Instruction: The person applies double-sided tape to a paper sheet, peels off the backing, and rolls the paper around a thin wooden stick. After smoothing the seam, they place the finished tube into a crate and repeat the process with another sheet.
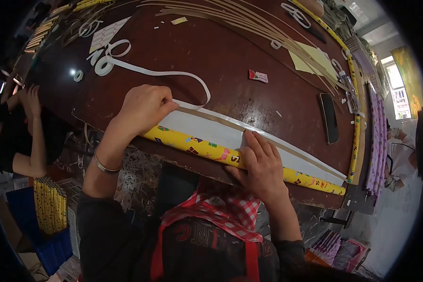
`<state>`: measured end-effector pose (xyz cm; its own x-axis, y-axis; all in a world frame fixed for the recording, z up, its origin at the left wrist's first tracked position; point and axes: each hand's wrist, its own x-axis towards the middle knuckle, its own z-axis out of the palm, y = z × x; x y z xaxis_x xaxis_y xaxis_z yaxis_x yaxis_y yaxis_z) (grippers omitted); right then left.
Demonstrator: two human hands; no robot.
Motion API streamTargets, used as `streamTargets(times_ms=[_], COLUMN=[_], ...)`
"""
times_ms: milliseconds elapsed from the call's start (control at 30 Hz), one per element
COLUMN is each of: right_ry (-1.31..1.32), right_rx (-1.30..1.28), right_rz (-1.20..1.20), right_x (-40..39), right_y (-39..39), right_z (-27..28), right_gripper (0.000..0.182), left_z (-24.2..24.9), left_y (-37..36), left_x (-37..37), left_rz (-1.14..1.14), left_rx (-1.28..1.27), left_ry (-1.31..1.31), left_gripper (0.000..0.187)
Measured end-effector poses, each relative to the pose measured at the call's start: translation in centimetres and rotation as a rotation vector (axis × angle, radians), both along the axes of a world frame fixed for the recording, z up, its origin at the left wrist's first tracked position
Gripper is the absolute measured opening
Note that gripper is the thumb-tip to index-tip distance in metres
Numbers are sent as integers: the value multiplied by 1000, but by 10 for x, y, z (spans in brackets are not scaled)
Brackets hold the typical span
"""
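A roll of yellow printed wrapping paper (192, 144) lies along the table's near edge, its white underside (216, 130) partly unrolled. A narrow brown strip runs along that sheet's far edge. My left hand (143, 109) is closed at the roll's left end, thumb and forefinger pinched on the end of a white tape (192, 74). The tape curves back to a tape roll (103, 66) on the table. My right hand (261, 164) is closed over the middle of the paper roll, fingertips pressing the white sheet and thumb at the near side.
A phone (329, 117), a small red-and-white packet (258, 76), long brown strips (249, 26) and scissors (297, 15) lie on the brown table (174, 47). Another person's arm (30, 136) is at left. A blue crate (51, 246) holds yellow rolls below. Purple rolls (377, 141) stand at right.
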<state>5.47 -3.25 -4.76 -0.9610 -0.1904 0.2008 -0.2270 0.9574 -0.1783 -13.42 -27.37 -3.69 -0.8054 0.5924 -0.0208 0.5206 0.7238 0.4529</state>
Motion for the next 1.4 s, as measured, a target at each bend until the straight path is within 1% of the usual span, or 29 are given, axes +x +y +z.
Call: streamTargets(times_ms=[233,333,633,700,733,800,933,1000,1033,1100,1133,1200,1233,1300,1333,1400], right_ry=[10,13,28,27,27,27,32,12,12,22,22,21,22,19,21,40], right_rx=[-6,-5,-1,-8,-9,-14,-16,-14,-14,-19,-19,1,4,13,13,18], right_rz=[4,2,3,8,7,4,8,2,3,6,9,1,3,6,11,5], right_x=[-1,-1,-1,-1,-1,-1,-1,-1,-1,-1,-1,-1,-1,-1,-2,-2], right_y=[0,-1,-1,-1,0,-1,0,0,0,0,0,0,0,0,0,0], right_z=[2,2,2,2,1,1,1,2,2,1,1,1,1,1,1,-2], right_gripper=[43,43,43,43,43,43,44,44,44,44,44,44,44,45,45,45], left_z=[5,3,-6,-7,-8,-10,-3,-2,-4,-6,-4,0,1,4,1,-12], left_y=[-3,-1,-8,-14,-17,-25,-38,-43,-41,-29,-20,7,19,40,47,56], left_x=[0,0,-3,-4,-5,-6,-12,-13,-13,-11,-6,8,14,23,23,20], left_rz=[-1,21,21,25,25,39,106,168,168,117,120,-3,-2,-80,-74,-76], left_rx=[20,-9,12,20,20,23,-49,-81,-81,15,14,147,150,164,164,87], left_ry=[5,-20,81,164,164,285,253,380,380,604,604,336,337,294,297,294], left_gripper=[23,23,23,22,22,21,19,19,19,20,20,24,24,24,24,24])
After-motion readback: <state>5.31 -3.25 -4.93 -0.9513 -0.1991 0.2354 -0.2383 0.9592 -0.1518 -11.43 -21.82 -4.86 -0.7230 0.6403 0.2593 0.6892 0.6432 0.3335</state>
